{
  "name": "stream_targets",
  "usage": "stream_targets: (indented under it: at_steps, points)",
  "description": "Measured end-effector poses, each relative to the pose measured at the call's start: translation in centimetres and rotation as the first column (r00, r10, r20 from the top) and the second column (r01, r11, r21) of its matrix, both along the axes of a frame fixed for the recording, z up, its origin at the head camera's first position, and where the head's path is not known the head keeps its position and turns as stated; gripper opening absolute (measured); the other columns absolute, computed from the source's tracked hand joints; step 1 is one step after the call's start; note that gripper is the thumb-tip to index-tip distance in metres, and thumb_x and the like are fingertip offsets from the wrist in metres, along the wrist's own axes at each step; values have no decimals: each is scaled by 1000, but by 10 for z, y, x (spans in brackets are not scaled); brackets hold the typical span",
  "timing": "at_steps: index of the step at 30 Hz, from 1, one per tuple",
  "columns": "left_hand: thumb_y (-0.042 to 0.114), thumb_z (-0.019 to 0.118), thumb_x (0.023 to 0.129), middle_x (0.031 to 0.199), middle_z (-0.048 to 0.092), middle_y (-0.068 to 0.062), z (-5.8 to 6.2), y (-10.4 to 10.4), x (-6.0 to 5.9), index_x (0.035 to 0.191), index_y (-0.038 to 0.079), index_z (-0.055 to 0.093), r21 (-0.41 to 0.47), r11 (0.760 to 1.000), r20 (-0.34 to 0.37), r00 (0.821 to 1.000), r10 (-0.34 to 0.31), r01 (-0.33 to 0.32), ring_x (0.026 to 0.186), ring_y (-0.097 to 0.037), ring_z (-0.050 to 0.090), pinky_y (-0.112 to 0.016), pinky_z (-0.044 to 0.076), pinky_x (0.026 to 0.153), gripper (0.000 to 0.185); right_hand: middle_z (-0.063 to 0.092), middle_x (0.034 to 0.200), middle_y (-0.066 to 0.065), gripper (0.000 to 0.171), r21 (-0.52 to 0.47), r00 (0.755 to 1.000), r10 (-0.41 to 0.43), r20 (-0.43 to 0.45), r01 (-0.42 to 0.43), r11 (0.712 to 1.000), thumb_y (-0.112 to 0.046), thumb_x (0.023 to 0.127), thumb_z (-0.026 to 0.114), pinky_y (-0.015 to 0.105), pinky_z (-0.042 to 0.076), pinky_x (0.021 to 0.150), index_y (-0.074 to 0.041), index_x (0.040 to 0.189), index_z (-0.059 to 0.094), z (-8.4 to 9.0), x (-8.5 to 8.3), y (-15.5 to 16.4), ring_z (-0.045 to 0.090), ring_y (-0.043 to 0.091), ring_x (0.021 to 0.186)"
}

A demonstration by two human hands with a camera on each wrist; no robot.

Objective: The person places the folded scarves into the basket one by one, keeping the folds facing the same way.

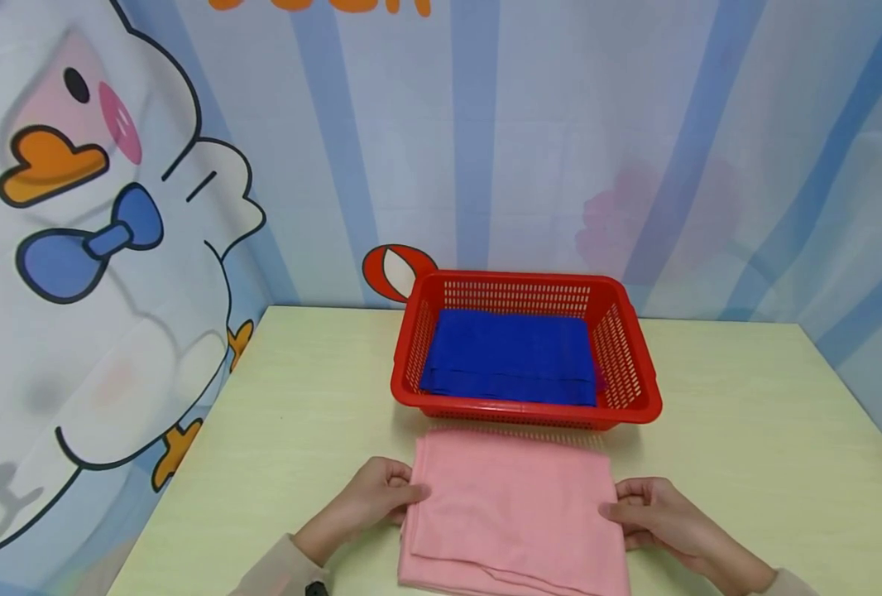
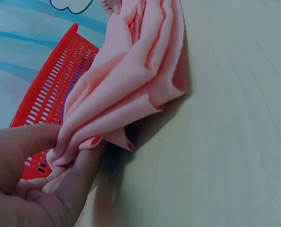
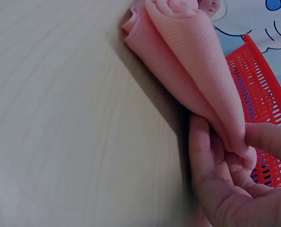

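A folded pink cloth (image 1: 515, 513) lies in front of the basket, with several layers showing along its near edge. My left hand (image 1: 381, 492) pinches its left side, thumb on top and fingers underneath. On the opposite side my right hand (image 1: 657, 521) pinches the cloth in the same way. Bunched folds of the cloth (image 2: 126, 71) rise between thumb and fingers in the left wrist view. The right wrist view shows the cloth's thick rolled-over edge (image 3: 197, 66) gripped by the right thumb and fingers.
Just behind the cloth stands a red plastic basket (image 1: 526, 411) with slotted walls. Folded blue cloth (image 1: 511, 356) lies inside it. The pale wooden table (image 1: 746, 397) ends at a printed cartoon backdrop (image 1: 545, 149).
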State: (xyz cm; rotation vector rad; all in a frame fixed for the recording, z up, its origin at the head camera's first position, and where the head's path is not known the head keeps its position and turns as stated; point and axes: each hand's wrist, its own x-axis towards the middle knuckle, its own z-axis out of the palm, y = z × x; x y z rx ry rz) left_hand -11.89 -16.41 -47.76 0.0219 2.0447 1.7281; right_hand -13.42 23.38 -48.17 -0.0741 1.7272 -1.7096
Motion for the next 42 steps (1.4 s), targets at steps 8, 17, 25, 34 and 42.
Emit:
stream_targets:
  at_steps: [8,17,25,34,42]
  points:
    - [5,66,95,64,62,1,-1,0,2,92,-10,65,50,999,10,1000,9,-9,58,-7,59,-19,51,52,15,70,81,2,15,12,1000,-13,4,13,1000,-13,97,65,32,59,68,1,100,60,0,1,0,68,13,76]
    - [4,66,94,70,68,-3,-3,-2,2,99,-12,66,111,994,27,1000,15,-18,60,-7,60,-20,51,54,17,70,85,3,11,-12,999,-34,19,34,999,-10,97,65,33,60,70,1,101,62,1,2,-1,69,14,74]
    - [0,65,93,78,72,-9,3,-4,1,104,-15,65,160,987,25,1000,10,-14,64,-10,65,-22,53,56,19,70,87,3,8,-59,1000,-27,8,27,998,-8,98,61,33,60,71,0,102,63,2,2,1,69,13,75]
    - [1,65,93,84,74,-13,10,-5,1,105,-16,64,172,985,30,1000,6,-11,69,-11,67,-24,56,60,21,69,86,2,6,-101,1000,-15,-5,15,995,-6,100,59,33,60,71,-2,101,63,4,1,5,68,12,75]
    - [2,65,94,82,73,-12,15,-5,2,106,-16,64,171,985,21,1000,4,-7,67,-11,67,-23,56,59,21,69,88,2,6,-105,1000,-17,-8,16,994,-6,100,58,33,59,73,-2,103,62,8,3,5,68,12,77]
